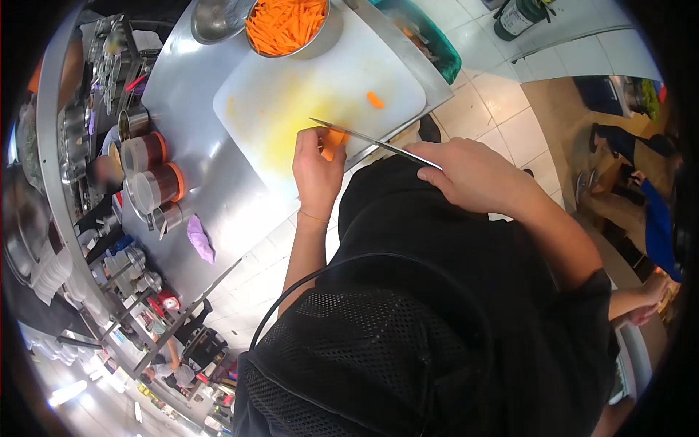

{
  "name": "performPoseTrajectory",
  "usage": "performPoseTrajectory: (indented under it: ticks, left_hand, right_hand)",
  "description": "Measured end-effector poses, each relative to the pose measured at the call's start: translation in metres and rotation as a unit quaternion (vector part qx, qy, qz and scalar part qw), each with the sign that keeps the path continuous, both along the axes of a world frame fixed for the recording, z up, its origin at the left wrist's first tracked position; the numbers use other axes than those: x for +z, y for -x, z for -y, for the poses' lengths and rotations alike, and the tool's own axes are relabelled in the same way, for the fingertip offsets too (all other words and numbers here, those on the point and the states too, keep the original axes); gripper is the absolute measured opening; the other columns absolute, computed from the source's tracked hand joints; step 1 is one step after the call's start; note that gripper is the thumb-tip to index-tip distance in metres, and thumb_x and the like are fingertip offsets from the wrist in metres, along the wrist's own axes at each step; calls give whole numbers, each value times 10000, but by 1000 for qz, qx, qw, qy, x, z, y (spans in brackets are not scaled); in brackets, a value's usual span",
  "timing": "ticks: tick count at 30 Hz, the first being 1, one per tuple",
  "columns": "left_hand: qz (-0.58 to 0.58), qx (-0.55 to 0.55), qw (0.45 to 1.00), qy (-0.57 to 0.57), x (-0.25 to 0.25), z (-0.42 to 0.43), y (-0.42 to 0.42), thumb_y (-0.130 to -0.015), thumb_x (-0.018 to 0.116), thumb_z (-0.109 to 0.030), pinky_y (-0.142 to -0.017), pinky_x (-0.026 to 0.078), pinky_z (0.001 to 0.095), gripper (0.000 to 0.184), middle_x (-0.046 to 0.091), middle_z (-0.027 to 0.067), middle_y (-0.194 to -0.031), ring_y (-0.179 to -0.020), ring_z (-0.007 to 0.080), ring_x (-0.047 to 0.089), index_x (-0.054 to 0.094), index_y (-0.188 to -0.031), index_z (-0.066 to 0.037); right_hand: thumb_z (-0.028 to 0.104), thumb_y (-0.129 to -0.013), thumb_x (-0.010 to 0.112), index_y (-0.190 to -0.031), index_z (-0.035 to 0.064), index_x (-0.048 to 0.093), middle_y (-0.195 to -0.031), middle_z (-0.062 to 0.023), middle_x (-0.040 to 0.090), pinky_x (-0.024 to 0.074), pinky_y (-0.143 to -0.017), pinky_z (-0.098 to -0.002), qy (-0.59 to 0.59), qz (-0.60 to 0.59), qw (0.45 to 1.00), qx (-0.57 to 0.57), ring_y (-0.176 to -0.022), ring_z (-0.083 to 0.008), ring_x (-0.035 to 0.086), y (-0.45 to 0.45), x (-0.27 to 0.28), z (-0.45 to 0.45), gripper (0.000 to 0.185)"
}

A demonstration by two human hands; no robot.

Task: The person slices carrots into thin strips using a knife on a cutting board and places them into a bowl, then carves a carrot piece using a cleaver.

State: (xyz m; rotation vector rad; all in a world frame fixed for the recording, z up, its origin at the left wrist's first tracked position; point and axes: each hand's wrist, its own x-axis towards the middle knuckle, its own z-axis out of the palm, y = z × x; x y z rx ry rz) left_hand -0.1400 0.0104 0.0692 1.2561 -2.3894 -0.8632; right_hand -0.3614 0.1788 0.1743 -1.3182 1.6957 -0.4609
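My right hand (470, 175) is wrapped round the handle of a kitchen knife (378, 143), its blade pointing left across the near edge of the white cutting board (378, 58). My left hand (317, 160) has curled fingers pressed on an orange carrot piece (333, 144), right beside the blade. Whether the blade touches the carrot, I cannot tell. Farther right on the board lies a small loose carrot piece (375, 100). A metal bowl full of cut carrot sticks (286, 28) stands at the board's far side. Yellow-orange stains mark the board's middle.
An empty-looking metal bowl (218, 20) sits beside the carrot bowl. Tubs with orange rims (156, 186) and a purple cloth (199, 239) are on the steel table (182, 87) to the left. A green bin (437, 51) stands beyond the table. Other people (644, 197) are at right.
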Motion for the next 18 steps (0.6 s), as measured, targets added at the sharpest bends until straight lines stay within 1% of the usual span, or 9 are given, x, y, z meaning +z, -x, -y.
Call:
performPoseTrajectory:
  ticks: [2,3,4,6,10,12,13,16,18]
  left_hand:
    - [5,-11,1000,19,0,1,-1,-800,848,-50,-852,596,397,364,696,161,-1063,-935,306,709,655,-1103,14]
    - [4,-12,1000,19,0,1,-1,-800,848,-50,-852,596,397,364,696,161,-1063,-935,306,709,655,-1103,14]
    - [7,-14,1000,21,0,2,-2,-801,848,-52,-851,596,398,363,696,163,-1064,-930,307,709,658,-1103,14]
    - [7,-22,1000,21,0,2,-1,-801,848,-54,-849,597,398,362,697,164,-1066,-926,308,710,662,-1104,14]
    - [-1,-20,1000,24,-5,4,-4,-789,852,-38,-838,599,400,361,702,164,-1062,-908,311,712,665,-1093,16]
    - [-8,-23,999,31,-6,3,-6,-785,853,-30,-834,600,400,359,703,163,-1059,-903,312,713,665,-1087,18]
    - [-13,-24,999,36,-6,3,-5,-783,852,-23,-829,599,399,358,705,163,-1048,-897,314,713,663,-1083,20]
    - [-18,-23,998,49,-6,2,-3,-786,851,-20,-819,598,399,351,705,165,-1028,-886,316,712,660,-1078,21]
    - [-19,-24,998,56,-6,1,-2,-792,850,-24,-814,596,400,345,703,167,-1018,-881,317,711,659,-1077,21]
  right_hand:
    - [168,-1016,615,-1319,31,641,-1054,-271,727,550,-893,-534,-18,-6,1000,23,-1010,-468,691,3,10,9,334]
    - [159,-1013,614,-1274,12,651,-1049,-269,728,551,-883,-533,-36,-11,998,44,-1010,-464,694,4,12,15,302]
    - [159,-1013,614,-1274,12,651,-1049,-269,728,551,-883,-533,-36,-12,998,42,-1010,-464,694,4,12,21,302]
    - [148,-1019,618,-1299,13,629,-937,-275,702,524,-831,-541,-30,-55,993,104,-942,-477,677,6,10,35,311]
    - [131,-1021,600,-1285,-2,619,-972,-284,701,529,-852,-538,-51,-57,989,128,-959,-475,681,16,11,57,296]
    - [119,-1029,577,-1262,-20,606,-1010,-288,700,532,-873,-530,-140,-9,984,106,-991,-471,685,17,10,63,273]
    - [119,-1029,577,-1262,-20,606,-1010,-288,700,532,-873,-530,-141,-12,984,108,-991,-471,685,15,7,62,273]
    - [103,-999,586,-1209,-49,600,-970,-288,704,554,-845,-522,-116,-37,986,116,-967,-465,701,4,4,52,260]
    - [73,-946,604,-1165,-61,587,-903,-273,709,577,-790,-503,11,-160,975,153,-900,-442,724,-9,11,41,257]
